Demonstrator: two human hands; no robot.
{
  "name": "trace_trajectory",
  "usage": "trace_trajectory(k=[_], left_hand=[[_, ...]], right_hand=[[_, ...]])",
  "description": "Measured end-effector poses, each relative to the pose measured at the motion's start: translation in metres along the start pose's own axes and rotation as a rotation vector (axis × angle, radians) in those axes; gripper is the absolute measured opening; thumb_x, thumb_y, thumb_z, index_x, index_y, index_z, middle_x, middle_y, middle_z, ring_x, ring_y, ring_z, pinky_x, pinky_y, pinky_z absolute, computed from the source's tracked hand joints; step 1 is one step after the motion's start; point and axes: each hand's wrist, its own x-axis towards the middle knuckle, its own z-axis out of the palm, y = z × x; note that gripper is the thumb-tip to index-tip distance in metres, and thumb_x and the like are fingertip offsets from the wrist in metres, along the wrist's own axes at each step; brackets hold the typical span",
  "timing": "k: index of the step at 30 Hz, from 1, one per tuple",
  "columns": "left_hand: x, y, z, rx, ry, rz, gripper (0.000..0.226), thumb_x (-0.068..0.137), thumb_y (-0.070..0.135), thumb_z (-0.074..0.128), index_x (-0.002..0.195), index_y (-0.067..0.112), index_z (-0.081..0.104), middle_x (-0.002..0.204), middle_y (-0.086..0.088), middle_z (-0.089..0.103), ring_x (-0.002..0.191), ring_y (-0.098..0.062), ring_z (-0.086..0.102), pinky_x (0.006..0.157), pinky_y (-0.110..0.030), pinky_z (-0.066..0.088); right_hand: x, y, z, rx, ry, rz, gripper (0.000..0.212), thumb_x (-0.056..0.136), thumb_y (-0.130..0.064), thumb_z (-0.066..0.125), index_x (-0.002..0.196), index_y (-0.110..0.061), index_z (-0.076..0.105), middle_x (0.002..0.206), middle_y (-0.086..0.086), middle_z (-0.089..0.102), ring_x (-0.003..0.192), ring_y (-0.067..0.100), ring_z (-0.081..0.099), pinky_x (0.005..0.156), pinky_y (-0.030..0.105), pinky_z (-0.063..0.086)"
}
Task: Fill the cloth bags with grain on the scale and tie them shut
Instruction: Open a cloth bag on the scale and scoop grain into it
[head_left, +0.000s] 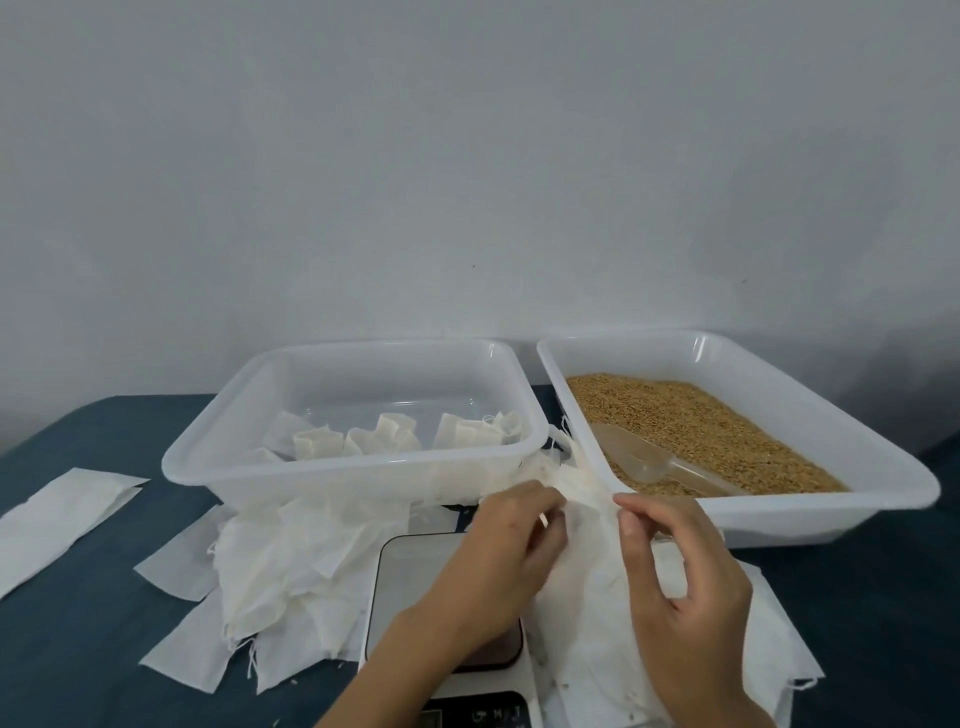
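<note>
Both hands, left hand (511, 535) and right hand (675, 582), pinch an empty white cloth bag (587, 525) open; next, scooping golden grain (691, 426) beyond the grip.

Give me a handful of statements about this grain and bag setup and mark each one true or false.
1. The scoop lies in the right tub on the grain. True.
2. The left tub holds loose grain. False: it holds filled cloth bags.
3. Both hands hold one empty cloth bag, the left hand and right hand pinching it near its top. True.
4. A filled bag sits on the scale. False: no filled bag shows on its platform, which the left hand partly hides.
5. Flat empty bags lie left of the scale. True.
</note>
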Motion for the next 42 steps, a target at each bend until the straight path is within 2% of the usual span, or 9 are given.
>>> trace_trajectory(k=[3, 9, 15, 19, 27, 30, 34, 40, 42], left_hand=[[-0.003, -0.006, -0.009, -0.140, 0.153, -0.114, 0.025, 0.100, 0.004, 0.056, 0.076, 0.011, 0.056, 0.069, 0.003, 0.049, 0.066, -0.006, 0.041, 0.063, -0.021, 0.034], [-0.017, -0.007, -0.013, -0.525, 0.092, -0.195, 0.013, 0.094, 0.002, 0.070, 0.082, 0.006, 0.072, 0.078, -0.018, 0.067, 0.070, -0.016, 0.058, 0.068, -0.033, 0.049], [-0.018, 0.001, -0.006, -0.624, 0.052, -0.183, 0.008, 0.094, 0.009, 0.073, 0.090, 0.012, 0.079, 0.082, -0.009, 0.074, 0.080, -0.019, 0.067, 0.077, -0.036, 0.054], [-0.020, 0.003, -0.005, -0.658, 0.032, -0.177, 0.015, 0.091, 0.003, 0.071, 0.099, 0.011, 0.080, 0.094, -0.011, 0.078, 0.091, -0.026, 0.073, 0.085, -0.037, 0.057], [-0.019, 0.005, -0.006, -0.714, 0.196, -0.238, 0.027, 0.083, -0.010, 0.073, 0.092, 0.015, 0.080, 0.079, -0.002, 0.068, 0.072, -0.015, 0.063, 0.068, -0.026, 0.057], [-0.019, 0.007, -0.004, -0.726, 0.200, -0.239, 0.023, 0.083, -0.007, 0.074, 0.091, 0.014, 0.078, 0.079, -0.002, 0.064, 0.069, -0.014, 0.060, 0.064, -0.024, 0.054], [-0.020, 0.008, -0.006, -0.813, 0.123, -0.213, 0.015, 0.086, 0.005, 0.078, 0.099, 0.011, 0.077, 0.086, -0.007, 0.073, 0.076, -0.020, 0.064, 0.074, -0.033, 0.057], [-0.016, 0.001, -0.017, -0.684, 0.223, -0.329, 0.008, 0.093, 0.012, 0.077, 0.090, 0.019, 0.078, 0.120, 0.012, 0.072, 0.117, -0.010, 0.067, 0.086, -0.014, 0.049], [-0.017, 0.001, -0.020, -0.780, 0.124, -0.362, 0.011, 0.091, 0.006, 0.077, 0.087, 0.016, 0.076, 0.119, 0.006, 0.076, 0.107, -0.010, 0.072, 0.081, -0.015, 0.051]], right_hand=[[-0.003, -0.002, 0.003, 0.025, -0.044, -0.031, 0.012, 0.095, -0.023, 0.060, 0.102, -0.016, 0.067, 0.089, -0.011, 0.062, 0.078, 0.012, 0.062, 0.074, 0.020, 0.049], [-0.008, -0.005, 0.008, 0.111, -0.214, 0.023, 0.016, 0.090, -0.031, 0.070, 0.104, -0.027, 0.065, 0.093, -0.013, 0.066, 0.085, 0.013, 0.068, 0.078, 0.020, 0.052], [-0.006, -0.010, 0.007, 0.210, -0.267, 0.145, 0.021, 0.086, -0.038, 0.075, 0.103, -0.030, 0.065, 0.096, -0.008, 0.071, 0.091, 0.016, 0.072, 0.081, 0.019, 0.054], [-0.006, -0.009, 0.008, 0.242, -0.268, 0.191, 0.024, 0.084, -0.024, 0.081, 0.102, -0.026, 0.065, 0.096, -0.004, 0.073, 0.091, 0.019, 0.072, 0.082, 0.022, 0.056], [-0.007, -0.002, 0.009, 0.116, -0.197, 0.187, 0.038, 0.089, 0.006, 0.068, 0.090, -0.032, 0.061, 0.089, -0.011, 0.070, 0.084, 0.013, 0.072, 0.077, 0.021, 0.056], [-0.007, 0.000, 0.009, -0.035, -0.229, 0.044, 0.034, 0.087, 0.010, 0.068, 0.086, -0.023, 0.071, 0.095, -0.016, 0.066, 0.089, 0.009, 0.068, 0.074, 0.019, 0.052], [-0.005, 0.003, 0.007, 0.041, -0.247, 0.176, 0.038, 0.086, 0.012, 0.067, 0.086, -0.026, 0.074, 0.091, -0.012, 0.069, 0.086, 0.009, 0.067, 0.072, 0.022, 0.052], [0.003, 0.001, -0.001, 0.462, -0.270, 0.527, 0.017, 0.096, -0.010, 0.061, 0.096, -0.012, 0.078, 0.095, 0.005, 0.076, 0.093, 0.020, 0.071, 0.082, 0.026, 0.055], [0.002, 0.004, -0.002, 0.487, -0.270, 0.571, 0.039, 0.096, -0.037, 0.065, 0.090, 0.002, 0.070, 0.083, 0.017, 0.066, 0.085, 0.021, 0.063, 0.080, 0.035, 0.050]])
